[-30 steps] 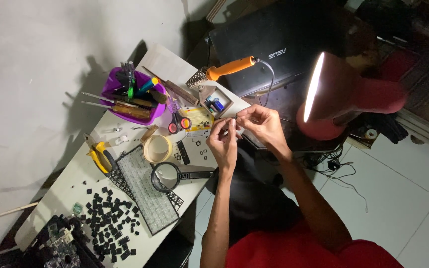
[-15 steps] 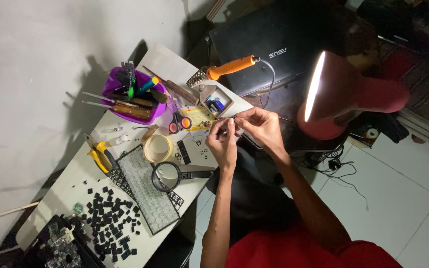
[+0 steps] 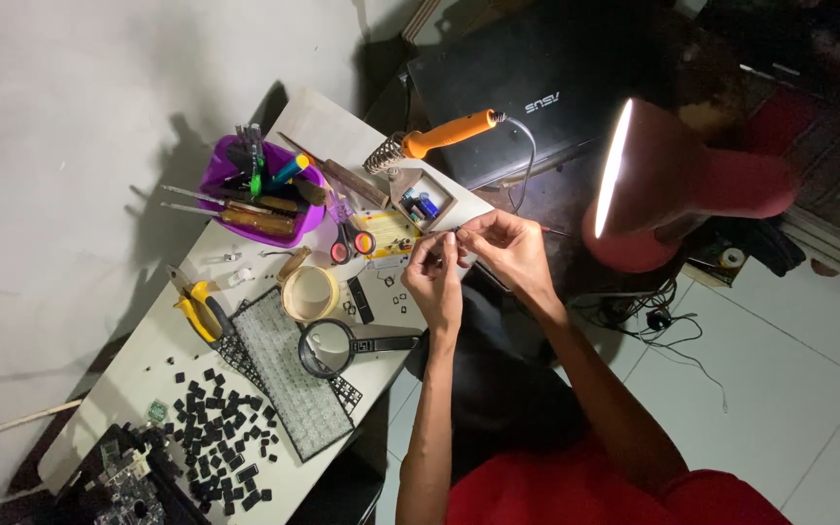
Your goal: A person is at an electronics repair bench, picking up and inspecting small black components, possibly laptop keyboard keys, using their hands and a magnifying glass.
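Both hands meet above the near edge of the white table (image 3: 148, 360): the left hand (image 3: 432, 277) and the right hand (image 3: 506, 245) have their fingertips pinched together on a small part, too tiny to identify. Just beyond them sits a small wooden box (image 3: 424, 199) and an orange-handled soldering iron (image 3: 439, 136) in its coil stand. Left of the hands lie scissors (image 3: 350, 243), a roll of tape (image 3: 310, 292), a magnifying glass (image 3: 332, 347), and a stripped keyboard (image 3: 289, 374) beside loose black keycaps (image 3: 216, 437). A purple tool tub (image 3: 255, 190) stands further back; a red lamp (image 3: 673, 185) shines at right.
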